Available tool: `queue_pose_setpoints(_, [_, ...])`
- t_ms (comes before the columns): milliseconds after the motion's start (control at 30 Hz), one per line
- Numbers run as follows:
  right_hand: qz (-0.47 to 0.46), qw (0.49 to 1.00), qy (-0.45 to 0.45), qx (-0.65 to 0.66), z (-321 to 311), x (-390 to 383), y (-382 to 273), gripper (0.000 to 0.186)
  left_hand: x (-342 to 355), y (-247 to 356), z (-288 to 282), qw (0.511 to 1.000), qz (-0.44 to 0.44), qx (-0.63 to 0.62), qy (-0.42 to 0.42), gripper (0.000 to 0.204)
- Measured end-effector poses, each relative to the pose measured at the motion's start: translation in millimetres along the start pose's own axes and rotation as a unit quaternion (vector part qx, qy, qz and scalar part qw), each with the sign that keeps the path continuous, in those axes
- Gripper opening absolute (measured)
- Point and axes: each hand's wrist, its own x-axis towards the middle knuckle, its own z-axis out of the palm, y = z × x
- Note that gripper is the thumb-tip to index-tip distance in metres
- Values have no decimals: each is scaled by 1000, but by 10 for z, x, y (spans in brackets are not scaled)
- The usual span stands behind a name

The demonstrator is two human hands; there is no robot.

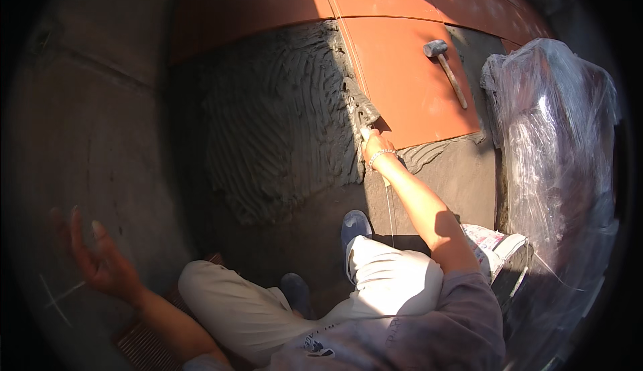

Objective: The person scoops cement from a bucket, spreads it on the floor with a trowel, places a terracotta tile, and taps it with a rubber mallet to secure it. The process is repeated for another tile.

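My right hand (pixel 377 147) is closed round the handle of a mortar-smeared trowel (pixel 362 104). The trowel's blade lies at the left edge of an orange tile (pixel 406 80), where that tile meets a bed of grey mortar (pixel 274 116) combed into ridges. My left hand (pixel 100 257) is raised off to the lower left, fingers spread and holding nothing. On the orange tile rests a mallet (pixel 435 49) with a grey head and a wooden handle. A thin string runs along the tile's left edge and down past my right wrist.
More orange tiles (pixel 248 3) are laid across the far side. At the right stands a tall stack wrapped in clear plastic (pixel 556 150), with a whitish bag (pixel 492 247) beside my right elbow. A concrete surface (pixel 87 150) spans the left. My shoes (pixel 355 227) are just short of the mortar.
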Motion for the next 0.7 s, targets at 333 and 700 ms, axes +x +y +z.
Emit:
queue_pose_setpoints(333, [-229, 951, -152, -145, 725, -1289, 316, 20, 37, 109, 93, 999, -13, -30, -10, 29])
queue_pose_setpoints(700, [-2, 998, -20, 64, 702, -1069, 362, 38, 97, 228, 211, 994, -9, -103, -22, 29])
